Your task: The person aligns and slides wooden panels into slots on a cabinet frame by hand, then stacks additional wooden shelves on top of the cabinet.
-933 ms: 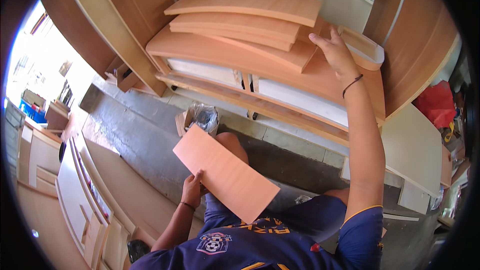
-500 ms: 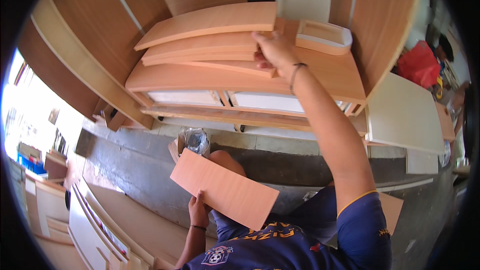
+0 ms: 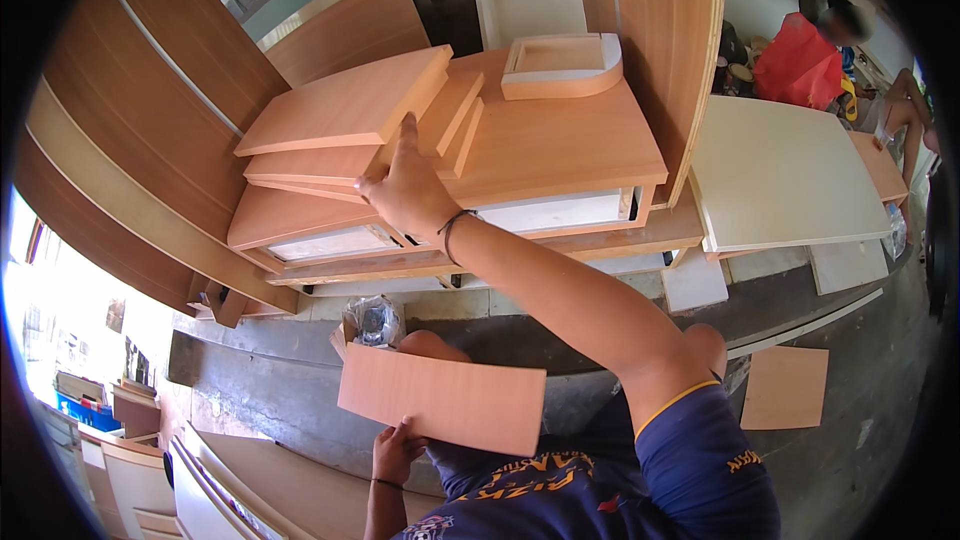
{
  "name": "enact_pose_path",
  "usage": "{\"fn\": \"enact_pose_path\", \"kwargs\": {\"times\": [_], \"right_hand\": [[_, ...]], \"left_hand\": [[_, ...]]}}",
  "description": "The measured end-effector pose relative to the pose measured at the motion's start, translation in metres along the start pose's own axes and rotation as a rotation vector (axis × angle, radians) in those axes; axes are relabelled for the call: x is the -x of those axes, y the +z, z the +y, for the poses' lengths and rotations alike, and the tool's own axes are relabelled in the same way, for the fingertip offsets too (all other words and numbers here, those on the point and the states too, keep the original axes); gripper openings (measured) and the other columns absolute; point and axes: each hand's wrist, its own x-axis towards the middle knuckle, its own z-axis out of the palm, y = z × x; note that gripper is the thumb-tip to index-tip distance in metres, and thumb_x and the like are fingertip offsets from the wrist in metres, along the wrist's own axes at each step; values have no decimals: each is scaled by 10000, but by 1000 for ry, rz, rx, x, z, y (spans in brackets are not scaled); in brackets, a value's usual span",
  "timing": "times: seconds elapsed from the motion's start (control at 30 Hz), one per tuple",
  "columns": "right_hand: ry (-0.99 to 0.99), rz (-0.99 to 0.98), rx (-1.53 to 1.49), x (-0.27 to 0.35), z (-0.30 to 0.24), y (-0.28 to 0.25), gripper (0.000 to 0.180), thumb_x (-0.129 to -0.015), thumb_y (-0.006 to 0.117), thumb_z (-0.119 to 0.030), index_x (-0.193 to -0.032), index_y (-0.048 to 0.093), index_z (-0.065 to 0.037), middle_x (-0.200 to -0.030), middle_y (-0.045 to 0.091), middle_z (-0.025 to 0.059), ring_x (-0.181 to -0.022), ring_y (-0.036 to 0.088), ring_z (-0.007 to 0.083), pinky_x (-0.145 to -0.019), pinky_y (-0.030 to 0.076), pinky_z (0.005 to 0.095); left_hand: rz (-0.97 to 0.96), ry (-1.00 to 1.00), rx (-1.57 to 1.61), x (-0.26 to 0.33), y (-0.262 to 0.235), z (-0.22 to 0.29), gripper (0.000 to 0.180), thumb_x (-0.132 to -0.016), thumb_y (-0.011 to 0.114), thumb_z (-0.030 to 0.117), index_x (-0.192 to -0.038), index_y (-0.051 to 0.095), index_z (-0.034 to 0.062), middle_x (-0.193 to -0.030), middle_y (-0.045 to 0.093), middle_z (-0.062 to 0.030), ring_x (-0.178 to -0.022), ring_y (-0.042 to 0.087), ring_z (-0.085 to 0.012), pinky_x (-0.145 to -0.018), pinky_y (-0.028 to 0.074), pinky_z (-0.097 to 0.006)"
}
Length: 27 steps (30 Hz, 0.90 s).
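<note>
My left hand (image 3: 396,448) is closed on the lower edge of a rectangular wood-grain board (image 3: 445,400), held flat above my lap. Up ahead, my right arm reaches across to a stack of wood-grain boards (image 3: 345,110) lying on a low cabinet (image 3: 560,140). My right hand (image 3: 408,185) rests against the front right corner of this stack, with thumb and index finger spread apart. The boards sit unevenly, fanned out at their right ends. Part of the lower boards is hidden behind my right hand.
On the cabinet's right side lies a white-edged frame with a rounded corner (image 3: 562,65). Tall panels (image 3: 665,50) rise beside it. A pale board (image 3: 790,175) stands to the right, and a small board (image 3: 785,388) lies on the floor. Another person (image 3: 895,115) sits at far right.
My view has turned to the right. My right hand has moved from the stack's right end to its front corner. The board in my left hand is now nearly level across the view.
</note>
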Motion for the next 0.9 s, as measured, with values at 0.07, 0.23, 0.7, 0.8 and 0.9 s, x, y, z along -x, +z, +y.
{"fn": "enact_pose_path", "kwargs": {"times": [0.07, 0.23, 0.7, 0.8, 0.9], "right_hand": [[21, -61, -80, 5, 2, 0, 985, -835, 641, -115, -1410, -121, 129, -804, 651, 177, -720, 647, 232, -705, 517, 301], [76, -182, -126, 18, -8, -2, 1021, -840, 640, -135, -1385, -178, 140, -802, 656, 155, -740, 647, 246, -719, 512, 300], [-105, -239, -169, 41, 6, 28, 1054, -848, 639, -186, -1394, -219, 90, -949, 630, 250, -945, 643, 334, -840, 508, 342], [-139, -245, -137, 39, 10, 12, 1022, -844, 651, -201, -1425, -139, 87, -989, 633, 268, -923, 654, 320, -813, 518, 336], [-112, -253, -184, 38, 12, -16, 861, -847, 666, -191, -1445, 112, 87, -976, 666, 233, -824, 667, 214, -708, 531, 296]], "left_hand": [[-1, 3, -18, 4, 8, 0, 282, -882, 655, 302, -920, 616, 25, -780, 667, -109, -612, 652, -165, -509, 515, -254], [-83, 0, -12, 14, 8, 2, 229, -901, 634, 271, -936, 622, 45, -791, 669, -89, -612, 627, -162, -532, 515, -273], [-375, -379, 6, 26, -15, -32, 326, -911, 617, 282, -1107, 570, 26, -977, 680, -128, -821, 651, -219, -681, 526, -346], [-425, -423, 158, 16, -32, -49, 330, -924, 591, 315, -1105, 570, 40, -985, 677, -131, -828, 649, -220, -691, 524, -360], [-422, -358, 304, 13, -43, -62, 327, -941, 554, 337, -1094, 569, 47, -948, 667, -113, -823, 641, -218, -712, 519, -370]]}}
